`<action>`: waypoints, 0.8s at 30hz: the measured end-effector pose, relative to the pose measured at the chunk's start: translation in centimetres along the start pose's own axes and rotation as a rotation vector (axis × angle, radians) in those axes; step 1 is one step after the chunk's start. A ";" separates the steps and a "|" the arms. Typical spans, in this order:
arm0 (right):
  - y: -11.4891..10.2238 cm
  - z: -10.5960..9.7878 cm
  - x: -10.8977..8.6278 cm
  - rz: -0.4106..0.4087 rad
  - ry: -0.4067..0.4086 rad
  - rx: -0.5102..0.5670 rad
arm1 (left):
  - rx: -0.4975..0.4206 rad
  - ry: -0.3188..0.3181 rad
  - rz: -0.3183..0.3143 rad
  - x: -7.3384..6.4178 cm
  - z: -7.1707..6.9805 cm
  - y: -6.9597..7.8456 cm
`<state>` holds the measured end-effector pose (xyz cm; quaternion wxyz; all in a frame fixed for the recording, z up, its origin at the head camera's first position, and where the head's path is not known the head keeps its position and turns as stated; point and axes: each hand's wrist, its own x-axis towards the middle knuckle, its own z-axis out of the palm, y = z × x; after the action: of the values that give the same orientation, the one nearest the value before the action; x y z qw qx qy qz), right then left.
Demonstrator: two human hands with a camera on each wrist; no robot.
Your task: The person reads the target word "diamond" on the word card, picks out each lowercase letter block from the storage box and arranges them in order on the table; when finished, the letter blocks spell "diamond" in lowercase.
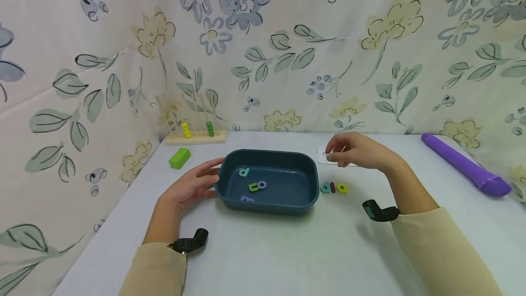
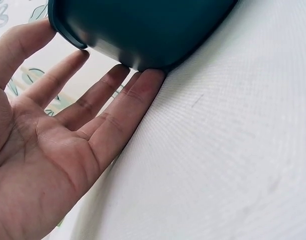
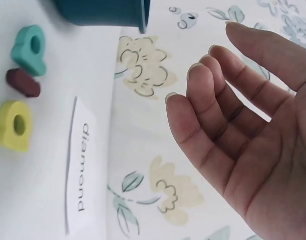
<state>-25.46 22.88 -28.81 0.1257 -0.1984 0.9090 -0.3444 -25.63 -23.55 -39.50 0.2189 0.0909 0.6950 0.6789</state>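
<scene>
My left hand [image 1: 192,186] touches the left end of a dark blue basin [image 1: 267,207] with extended fingertips, as the left wrist view also shows. Inside the basin lie a teal letter [image 1: 244,172], a green letter [image 1: 253,187], a purple ring-shaped letter [image 1: 262,185] and another purple letter [image 1: 247,199]. Over a white paper card [image 3: 81,165] printed "diamond" hovers my right hand [image 1: 358,151], fingers loosely bent and nothing between them. Just right of the basin sit a teal "d" [image 3: 29,50], a dark red "i" [image 3: 23,83] and a yellow letter [image 3: 13,126] in a row.
A wooden peg stand [image 1: 195,138] with yellow and green beads stands at the back left. In front of it lies a green block [image 1: 179,158]. A purple tube-shaped object [image 1: 464,163] lies along the right side. Flowered fabric [image 1: 263,58] hangs behind the table.
</scene>
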 end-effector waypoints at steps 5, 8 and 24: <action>-1.3 -0.2 0.7 -0.020 0.017 -0.011 | 0.000 0.005 0.000 0.0 0.0 -0.1; -2.0 -0.3 1.2 -0.040 0.027 -0.004 | -0.001 0.009 -0.001 -0.1 0.1 0.0; -5.1 0.3 5.2 -0.101 -0.072 0.042 | 0.002 0.013 -0.010 -0.2 -0.1 0.0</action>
<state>-28.60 16.85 -26.06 0.1446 -0.2537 0.8853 -0.3618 -25.51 -23.69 -39.50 0.2178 0.0834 0.6973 0.6777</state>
